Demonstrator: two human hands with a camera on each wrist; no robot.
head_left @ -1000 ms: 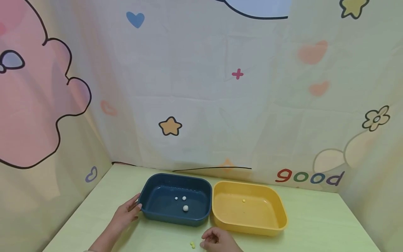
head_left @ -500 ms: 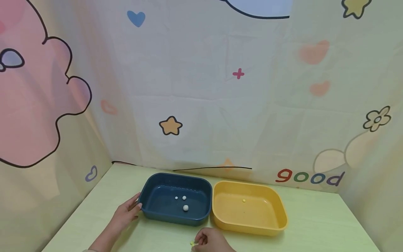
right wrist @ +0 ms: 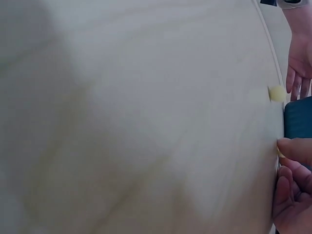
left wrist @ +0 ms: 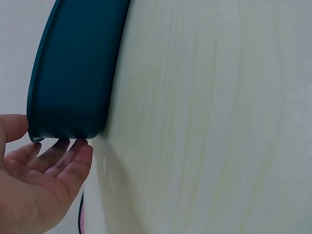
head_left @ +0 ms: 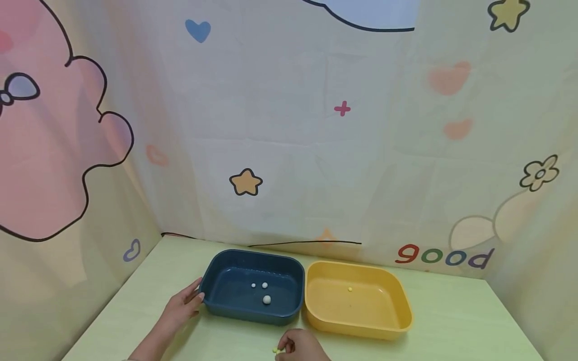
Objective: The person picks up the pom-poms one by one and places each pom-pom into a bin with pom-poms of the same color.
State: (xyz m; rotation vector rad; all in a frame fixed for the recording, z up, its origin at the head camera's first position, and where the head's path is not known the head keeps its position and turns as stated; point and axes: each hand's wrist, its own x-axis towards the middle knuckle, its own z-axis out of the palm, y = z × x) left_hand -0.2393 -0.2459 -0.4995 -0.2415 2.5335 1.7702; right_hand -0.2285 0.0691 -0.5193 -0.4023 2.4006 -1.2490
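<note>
My left hand rests against the left end of a dark blue tray. In the left wrist view its fingertips touch the tray's end wall, with the thumb at the rim. Down at the front of the table, my right hand has its thumb and finger together on a small yellow ball, mostly hidden by the fingers. Close beside it lies another small yellow ball. Inside the blue tray sit a large white ball, a medium white ball and a tiny white ball.
A yellow tray stands at the right of the blue one, their sides close together. One small yellow ball lies in it. The pale green table meets a printed cloth backdrop behind and at both sides.
My right hand has moved left to the small yellow balls, and its fingers have come together on one of them. The left hand and both trays stay in place.
</note>
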